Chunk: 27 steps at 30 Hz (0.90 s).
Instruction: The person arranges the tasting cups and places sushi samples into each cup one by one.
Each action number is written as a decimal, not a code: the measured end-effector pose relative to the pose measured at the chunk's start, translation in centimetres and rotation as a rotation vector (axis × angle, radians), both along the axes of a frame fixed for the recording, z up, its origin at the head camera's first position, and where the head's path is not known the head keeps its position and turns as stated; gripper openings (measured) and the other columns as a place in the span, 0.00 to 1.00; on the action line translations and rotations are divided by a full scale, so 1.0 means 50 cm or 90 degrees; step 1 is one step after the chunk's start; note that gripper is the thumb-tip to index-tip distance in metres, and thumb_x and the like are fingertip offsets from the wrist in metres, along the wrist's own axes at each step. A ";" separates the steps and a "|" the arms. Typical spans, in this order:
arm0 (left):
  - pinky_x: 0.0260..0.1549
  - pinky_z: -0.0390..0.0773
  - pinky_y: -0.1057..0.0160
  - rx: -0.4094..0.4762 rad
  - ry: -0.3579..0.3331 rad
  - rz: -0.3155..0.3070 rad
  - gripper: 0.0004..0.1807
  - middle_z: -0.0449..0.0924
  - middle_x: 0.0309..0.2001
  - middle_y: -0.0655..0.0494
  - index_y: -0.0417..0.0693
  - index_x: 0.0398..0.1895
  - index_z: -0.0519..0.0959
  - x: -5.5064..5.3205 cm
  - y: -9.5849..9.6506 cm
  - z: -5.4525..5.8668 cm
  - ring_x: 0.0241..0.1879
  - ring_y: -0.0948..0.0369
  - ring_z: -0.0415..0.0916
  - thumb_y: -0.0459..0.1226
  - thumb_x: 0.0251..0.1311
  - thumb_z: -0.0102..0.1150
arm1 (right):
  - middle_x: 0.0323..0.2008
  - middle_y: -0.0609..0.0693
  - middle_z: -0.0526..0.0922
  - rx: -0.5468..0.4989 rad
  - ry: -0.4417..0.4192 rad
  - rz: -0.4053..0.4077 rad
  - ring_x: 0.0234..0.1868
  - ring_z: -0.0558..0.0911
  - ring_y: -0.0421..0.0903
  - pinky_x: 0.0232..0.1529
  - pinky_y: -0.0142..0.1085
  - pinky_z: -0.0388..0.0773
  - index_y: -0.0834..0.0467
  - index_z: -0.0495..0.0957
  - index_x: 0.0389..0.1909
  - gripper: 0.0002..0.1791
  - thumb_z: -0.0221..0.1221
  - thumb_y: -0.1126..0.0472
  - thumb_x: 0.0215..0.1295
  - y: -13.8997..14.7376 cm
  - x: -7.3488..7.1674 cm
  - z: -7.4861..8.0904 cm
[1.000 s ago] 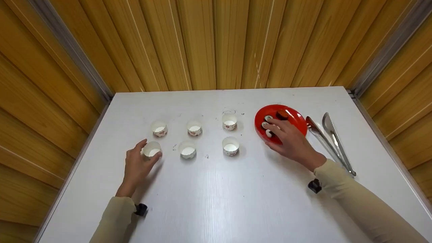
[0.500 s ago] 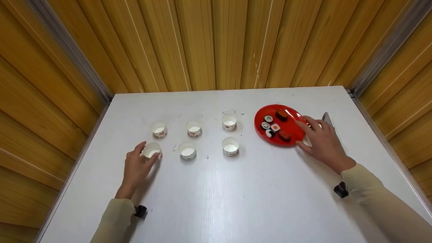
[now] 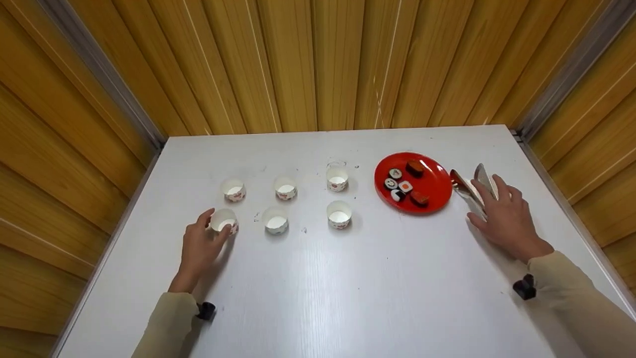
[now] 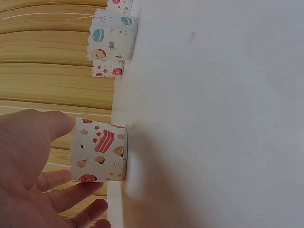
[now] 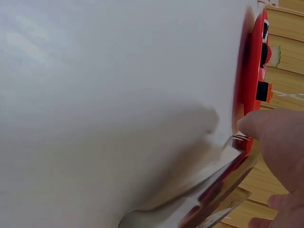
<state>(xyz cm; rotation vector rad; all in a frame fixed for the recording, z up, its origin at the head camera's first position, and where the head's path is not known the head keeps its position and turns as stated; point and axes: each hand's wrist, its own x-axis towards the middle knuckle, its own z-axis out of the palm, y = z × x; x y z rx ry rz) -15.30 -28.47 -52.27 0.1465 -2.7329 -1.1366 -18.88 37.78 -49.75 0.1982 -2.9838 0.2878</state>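
Cup [image 3: 223, 222] at nine o'clock on the table [image 3: 318, 288], clasped by the left hand [image 3: 198, 247], looks light, crushable, best held low; whether the right hand [image 3: 509, 219] grips the fork [image 3: 462, 184], I cannot tell.

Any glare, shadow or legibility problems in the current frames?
Head: a pale glare streak on the near middle of the table, plus a small glint on the upper right of the red plate; left wrist: the print on the paper cup reads clearly, with a soft shadow to its right; right wrist: pale glare at upper left, a broad shadow at lower centre, reflections muddling the metal tongs.
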 end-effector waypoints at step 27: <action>0.59 0.71 0.36 -0.019 0.004 -0.006 0.35 0.77 0.59 0.28 0.33 0.71 0.69 0.004 -0.007 -0.004 0.59 0.35 0.74 0.42 0.67 0.67 | 0.41 0.76 0.75 -0.073 -0.107 -0.015 0.34 0.80 0.66 0.23 0.53 0.73 0.64 0.41 0.80 0.48 0.59 0.53 0.71 0.060 0.020 -0.014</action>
